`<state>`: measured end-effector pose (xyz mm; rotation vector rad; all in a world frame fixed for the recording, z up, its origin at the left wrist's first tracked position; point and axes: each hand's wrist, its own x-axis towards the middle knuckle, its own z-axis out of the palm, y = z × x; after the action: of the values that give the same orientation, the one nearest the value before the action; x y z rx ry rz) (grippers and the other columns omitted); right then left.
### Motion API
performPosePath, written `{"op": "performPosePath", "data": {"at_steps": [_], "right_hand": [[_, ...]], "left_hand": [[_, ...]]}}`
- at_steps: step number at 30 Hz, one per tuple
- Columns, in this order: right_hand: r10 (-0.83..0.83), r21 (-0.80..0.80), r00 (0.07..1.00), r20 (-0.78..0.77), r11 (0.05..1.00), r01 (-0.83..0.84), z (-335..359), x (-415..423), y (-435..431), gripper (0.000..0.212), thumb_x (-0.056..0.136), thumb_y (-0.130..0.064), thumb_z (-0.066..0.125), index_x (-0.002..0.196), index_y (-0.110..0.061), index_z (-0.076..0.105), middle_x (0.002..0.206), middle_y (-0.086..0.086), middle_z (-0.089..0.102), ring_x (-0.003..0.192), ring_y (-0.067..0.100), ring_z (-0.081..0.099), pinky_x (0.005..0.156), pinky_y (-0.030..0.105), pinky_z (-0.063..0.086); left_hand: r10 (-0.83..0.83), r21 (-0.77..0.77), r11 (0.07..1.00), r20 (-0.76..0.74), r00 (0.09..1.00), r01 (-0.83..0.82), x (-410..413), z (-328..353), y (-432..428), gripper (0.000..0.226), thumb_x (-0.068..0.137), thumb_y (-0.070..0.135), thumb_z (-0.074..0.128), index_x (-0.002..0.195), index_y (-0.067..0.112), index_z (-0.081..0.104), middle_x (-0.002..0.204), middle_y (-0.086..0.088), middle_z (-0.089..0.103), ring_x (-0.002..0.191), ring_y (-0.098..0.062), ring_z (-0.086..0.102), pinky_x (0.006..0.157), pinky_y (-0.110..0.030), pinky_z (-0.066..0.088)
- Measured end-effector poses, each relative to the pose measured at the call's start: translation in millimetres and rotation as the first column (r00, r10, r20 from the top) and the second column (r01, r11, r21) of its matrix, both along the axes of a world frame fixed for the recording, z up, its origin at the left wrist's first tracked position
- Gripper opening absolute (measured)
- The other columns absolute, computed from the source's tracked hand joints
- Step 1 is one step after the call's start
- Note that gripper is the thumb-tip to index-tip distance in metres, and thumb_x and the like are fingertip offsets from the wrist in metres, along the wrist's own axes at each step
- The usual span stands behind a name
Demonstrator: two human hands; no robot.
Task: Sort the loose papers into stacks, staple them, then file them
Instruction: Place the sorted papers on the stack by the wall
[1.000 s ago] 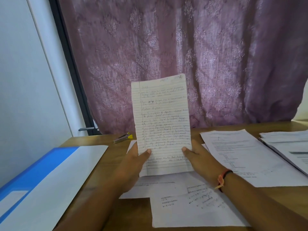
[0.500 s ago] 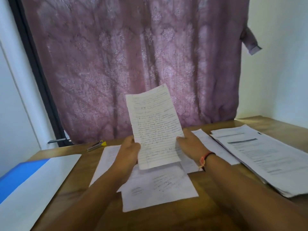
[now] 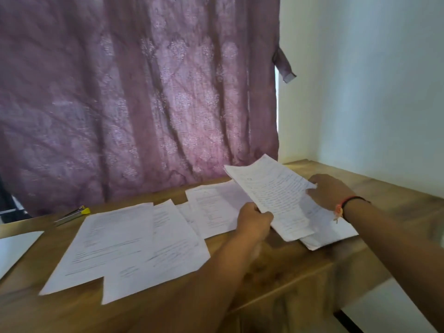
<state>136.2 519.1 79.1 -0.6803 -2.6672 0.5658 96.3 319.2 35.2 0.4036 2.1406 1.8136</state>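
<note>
A handwritten lined sheet [image 3: 276, 195] is held low and tilted over a stack of printed papers [image 3: 331, 229] at the right of the wooden desk [image 3: 288, 267]. My left hand [image 3: 253, 223] grips the sheet's near left edge. My right hand [image 3: 330, 191], with a cord band on the wrist, holds its far right edge. Several loose printed sheets [image 3: 134, 246] lie spread over the desk's middle and left. A stapler [image 3: 72, 215] with a yellow tip lies at the back left near the curtain.
A mauve patterned curtain [image 3: 144, 92] hangs behind the desk. A white wall stands at the right. A white sheet's corner [image 3: 14, 248] shows at the left edge. The desk's front edge drops off at the lower right.
The handwritten sheet has gone from upright in front of me down and to the right, over the right-hand stack. My view has turned right, and the blue folder is out of sight.
</note>
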Motion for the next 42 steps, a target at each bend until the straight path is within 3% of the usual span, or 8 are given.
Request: {"op": "performPosePath", "data": {"at_steps": [6,9,17,21,26,31,36,42], "right_hand": [[-0.121,0.088,0.979,0.167,0.99,0.107,-19.9,23.5,63.3,0.028,0.098,-0.025,0.053,0.121,-0.012,0.062,0.124,0.01,0.064,0.108,0.027,0.061,0.087,0.032,0.046],[-0.137,0.139,0.954,0.265,0.985,0.102,-34.8,23.9,77.6,0.027,0.094,-0.026,0.057,0.114,-0.01,0.065,0.11,0.007,0.067,0.095,0.023,0.063,0.077,0.028,0.047],[-0.161,0.206,0.92,0.357,0.974,0.091,-36.9,22.7,70.8,0.017,0.088,-0.03,0.063,0.081,-0.014,0.059,0.081,0.002,0.064,0.077,0.016,0.063,0.066,0.025,0.052],[-0.145,0.276,0.93,0.339,0.96,0.049,-35.5,19.5,64.1,0.031,0.087,-0.044,0.059,0.103,-0.018,0.062,0.096,0.002,0.064,0.086,0.018,0.06,0.072,0.028,0.05],[-0.098,0.449,0.985,0.14,0.893,0.025,-41.0,4.7,26.1,0.056,0.089,-0.062,0.053,0.129,-0.023,0.052,0.127,0.01,0.052,0.118,0.03,0.046,0.093,0.041,0.048],[0.075,0.569,0.997,-0.03,0.821,-0.045,-32.8,-22.4,-36.3,0.059,0.088,-0.063,0.052,0.131,-0.023,0.056,0.14,0.013,0.048,0.125,0.033,0.043,0.097,0.044,0.045],[0.334,0.536,0.942,-0.02,0.799,-0.272,-23.5,-55.9,-118.3,0.063,0.09,-0.062,0.052,0.14,-0.024,0.05,0.144,0.012,0.045,0.131,0.033,0.04,0.1,0.045,0.042],[0.592,0.23,0.779,0.205,0.745,-0.626,-38.3,-99.4,-210.3,0.069,0.096,-0.063,0.044,0.152,-0.024,0.034,0.163,0.01,0.021,0.143,0.035,0.03,0.116,0.048,0.032]], "left_hand": [[-0.003,-0.155,0.988,-0.026,1.0,-0.001,22.8,-9.1,64.0,0.027,0.094,0.017,0.064,0.117,0.021,0.052,0.115,0.001,0.065,0.098,-0.017,0.064,0.089,-0.034,0.059],[-0.044,-0.243,0.969,-0.017,0.999,0.038,26.1,-9.8,69.4,0.017,0.092,0.019,0.065,0.107,0.017,0.058,0.09,-0.003,0.074,0.08,-0.018,0.074,0.082,-0.035,0.063],[-0.054,-0.283,0.957,0.037,0.998,0.063,17.8,-14.7,62.7,0.008,0.089,0.014,0.068,0.09,0.014,0.06,0.079,-0.004,0.075,0.079,-0.023,0.078,0.083,-0.042,0.063],[-0.065,-0.354,0.934,-0.059,0.996,0.04,16.9,-15.2,59.8,0.011,0.091,0.019,0.066,0.098,0.012,0.063,0.085,-0.005,0.075,0.075,-0.022,0.077,0.079,-0.041,0.064],[-0.153,-0.544,0.834,-0.385,0.91,-0.089,16.1,-3.6,44.2,0.029,0.099,0.031,0.062,0.124,0.021,0.052,0.122,-0.003,0.063,0.096,-0.017,0.064,0.071,-0.022,0.052],[-0.299,-0.657,0.698,-0.628,0.718,-0.285,-7.7,10.0,1.9,0.056,0.102,0.04,0.055,0.152,0.024,0.035,0.156,-0.002,0.042,0.138,-0.023,0.046,0.108,-0.034,0.042],[-0.331,-0.68,0.531,-0.716,0.615,-0.506,-50.6,18.3,-73.1,0.059,0.101,0.046,0.052,0.154,0.025,0.035,0.158,-0.004,0.04,0.141,-0.026,0.04,0.114,-0.04,0.036],[-0.188,-0.742,0.386,-0.644,0.741,-0.548,-102.5,3.1,-193.6,0.059,0.1,0.058,0.046,0.153,0.033,0.037,0.161,0.0,0.038,0.145,-0.027,0.038,0.116,-0.045,0.034]]}}
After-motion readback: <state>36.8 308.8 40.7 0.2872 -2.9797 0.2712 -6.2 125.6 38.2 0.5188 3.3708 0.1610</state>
